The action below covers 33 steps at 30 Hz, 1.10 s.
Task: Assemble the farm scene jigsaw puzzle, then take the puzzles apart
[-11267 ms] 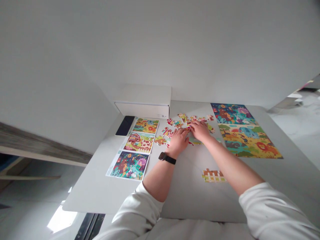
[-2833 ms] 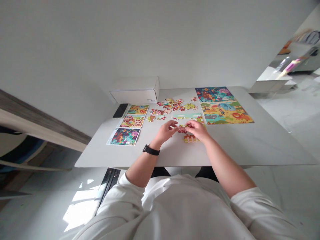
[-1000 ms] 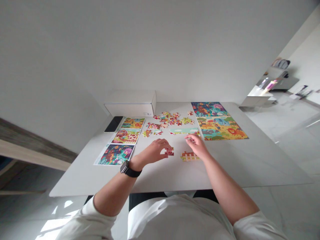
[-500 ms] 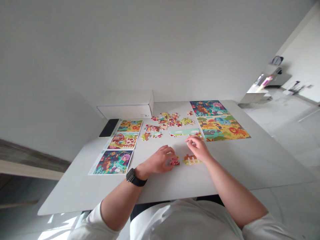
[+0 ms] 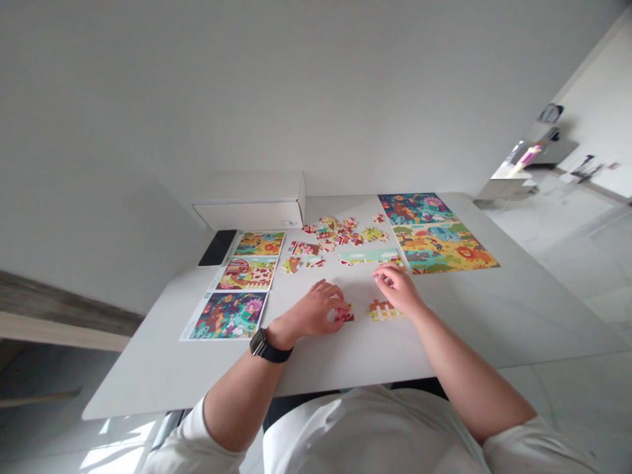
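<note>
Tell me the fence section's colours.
The fence section is white over yellow-green, reddish-brown along its far edge; see the head view.

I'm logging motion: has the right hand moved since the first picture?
Yes, the right hand moved rightward and nearer the camera, against the large yellow rectangular animal picture.

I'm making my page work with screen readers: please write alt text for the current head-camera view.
A person's left hand touches a red puzzle section on a pale table; the right hand is near a picket-fence section. Loose puzzle pieces and a sky-blue strip lie beyond, between colorful pictures, with a phone and white box toward the left.
</note>
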{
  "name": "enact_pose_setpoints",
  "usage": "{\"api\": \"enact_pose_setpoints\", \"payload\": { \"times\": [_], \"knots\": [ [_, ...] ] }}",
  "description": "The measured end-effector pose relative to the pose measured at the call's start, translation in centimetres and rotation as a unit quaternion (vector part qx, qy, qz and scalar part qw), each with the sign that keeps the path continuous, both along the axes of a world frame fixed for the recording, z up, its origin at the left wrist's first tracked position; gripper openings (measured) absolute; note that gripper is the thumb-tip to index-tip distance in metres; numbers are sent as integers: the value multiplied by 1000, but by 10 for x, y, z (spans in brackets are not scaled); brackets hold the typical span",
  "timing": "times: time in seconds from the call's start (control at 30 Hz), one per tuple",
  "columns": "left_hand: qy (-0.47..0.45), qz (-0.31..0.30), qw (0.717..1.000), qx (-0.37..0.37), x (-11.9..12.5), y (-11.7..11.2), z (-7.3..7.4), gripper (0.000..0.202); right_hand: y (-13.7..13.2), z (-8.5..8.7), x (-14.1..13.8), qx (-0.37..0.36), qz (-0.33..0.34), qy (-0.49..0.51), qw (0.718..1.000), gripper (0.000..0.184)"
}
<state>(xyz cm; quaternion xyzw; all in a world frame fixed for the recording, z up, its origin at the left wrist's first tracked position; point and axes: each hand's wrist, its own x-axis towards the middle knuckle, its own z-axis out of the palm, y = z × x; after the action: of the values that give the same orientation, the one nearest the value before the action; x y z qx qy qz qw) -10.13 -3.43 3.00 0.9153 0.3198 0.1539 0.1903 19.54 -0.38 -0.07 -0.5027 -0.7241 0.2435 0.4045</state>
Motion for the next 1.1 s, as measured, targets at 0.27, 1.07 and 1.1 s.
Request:
{"api": "enact_pose_setpoints", "payload": {
  "times": [0.27,1.07,1.1],
  "knots": [
    [-89,78,993,27,-1,6,3,20,1,-2,4,12,3,-21,1000,19],
    [-190,323,927,-34,-3,46,-29,21,98,27,-11,8,70,-193,979,26],
    [-184,318,929,-31,-2,45,-28,20,109,27,-14,18,67,-202,977,26]
  ]
}}
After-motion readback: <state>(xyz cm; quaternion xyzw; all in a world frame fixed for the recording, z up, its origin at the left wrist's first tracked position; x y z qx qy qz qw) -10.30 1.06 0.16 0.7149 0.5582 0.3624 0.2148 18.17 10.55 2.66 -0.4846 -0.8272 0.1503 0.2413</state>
